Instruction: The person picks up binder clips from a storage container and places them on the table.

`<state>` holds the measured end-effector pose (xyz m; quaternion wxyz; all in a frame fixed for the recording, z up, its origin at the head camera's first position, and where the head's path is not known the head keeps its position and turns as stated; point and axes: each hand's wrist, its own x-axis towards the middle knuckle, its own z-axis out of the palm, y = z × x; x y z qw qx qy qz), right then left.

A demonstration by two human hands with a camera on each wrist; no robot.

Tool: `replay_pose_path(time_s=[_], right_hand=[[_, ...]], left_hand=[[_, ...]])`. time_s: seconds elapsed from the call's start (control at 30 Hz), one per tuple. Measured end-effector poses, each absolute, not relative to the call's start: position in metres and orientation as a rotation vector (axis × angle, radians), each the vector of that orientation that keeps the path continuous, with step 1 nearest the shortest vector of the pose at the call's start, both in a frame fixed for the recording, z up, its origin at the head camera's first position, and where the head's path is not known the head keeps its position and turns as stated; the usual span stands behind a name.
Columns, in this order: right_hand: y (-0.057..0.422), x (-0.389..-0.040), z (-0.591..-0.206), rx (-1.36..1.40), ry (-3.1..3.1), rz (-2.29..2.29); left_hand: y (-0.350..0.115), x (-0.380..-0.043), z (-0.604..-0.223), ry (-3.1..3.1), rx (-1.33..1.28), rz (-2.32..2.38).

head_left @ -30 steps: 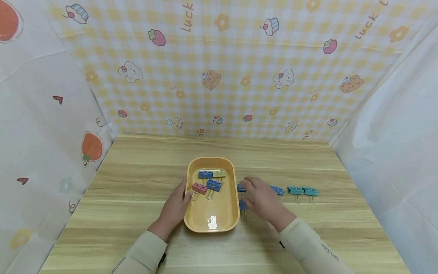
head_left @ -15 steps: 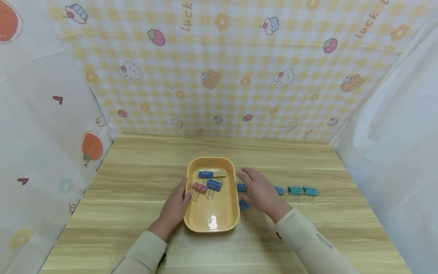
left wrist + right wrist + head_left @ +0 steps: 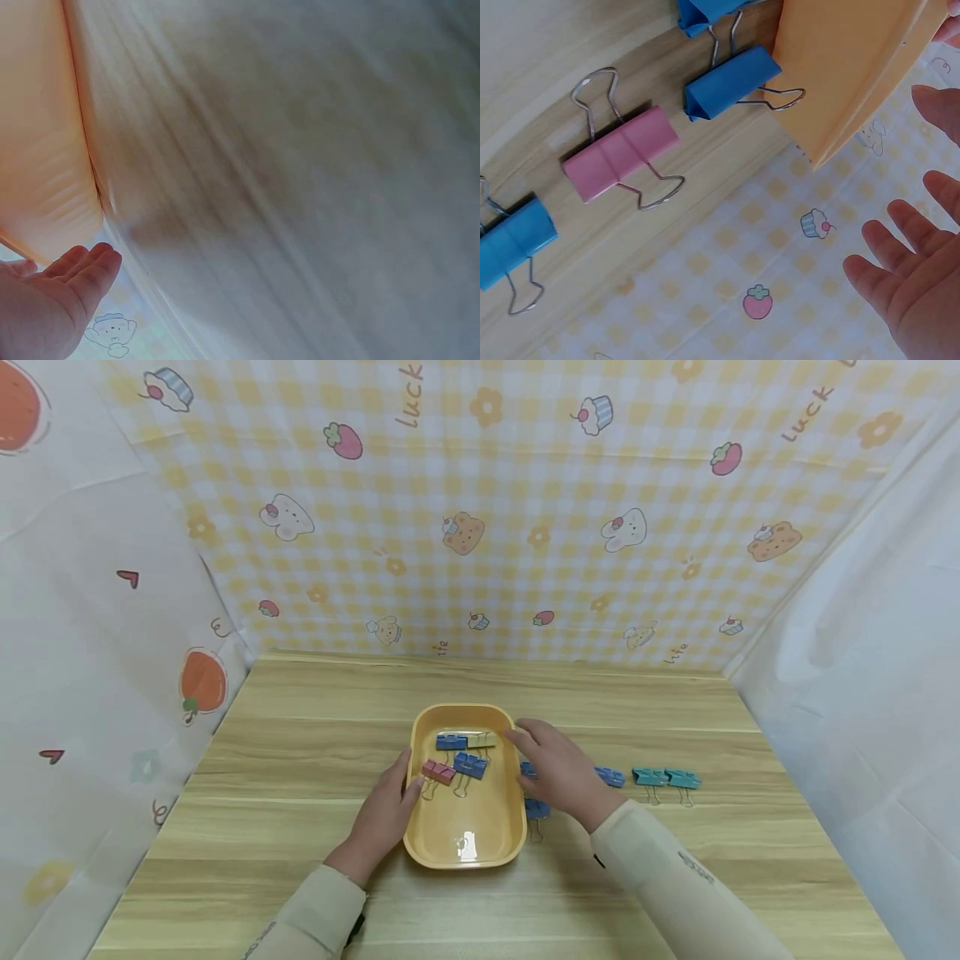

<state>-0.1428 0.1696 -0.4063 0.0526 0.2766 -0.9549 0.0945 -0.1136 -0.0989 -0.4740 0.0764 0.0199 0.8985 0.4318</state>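
A yellow plastic tray (image 3: 465, 852) sits mid-table. My left hand (image 3: 384, 814) holds its left side, thumb at the rim, fingers along the outer wall. Inside lie a blue binder clip (image 3: 451, 742), a yellow one (image 3: 481, 741), a larger blue one (image 3: 470, 766) and a pink one (image 3: 438, 772). At the tray's right rim, my right hand (image 3: 561, 775) has its fingers relaxed and spread, holding nothing. Beneath and beside it are blue binder clips (image 3: 536, 809). A pink binder clip (image 3: 621, 154) shows in the right wrist view; in the head view the hand hides it.
Farther right on the wooden table (image 3: 712, 877) lie another blue binder clip (image 3: 610, 777) and two teal binder clips (image 3: 648, 776). A yellow checked cloth (image 3: 510, 568) hangs behind the table, with white cloth at both sides.
The right hand has shifted left and slightly away from me, from over the blue clips to the tray's right rim. The left hand, tray and clips stay in place.
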Motion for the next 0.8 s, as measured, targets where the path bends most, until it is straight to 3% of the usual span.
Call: replay_pose_path(time_s=[0.8], right_hand=[[0.142,-0.17,-0.416,1.013,-3.027,0.229]], left_hand=[[-0.099,-0.114,-0.475,2.703,0.059,1.298]])
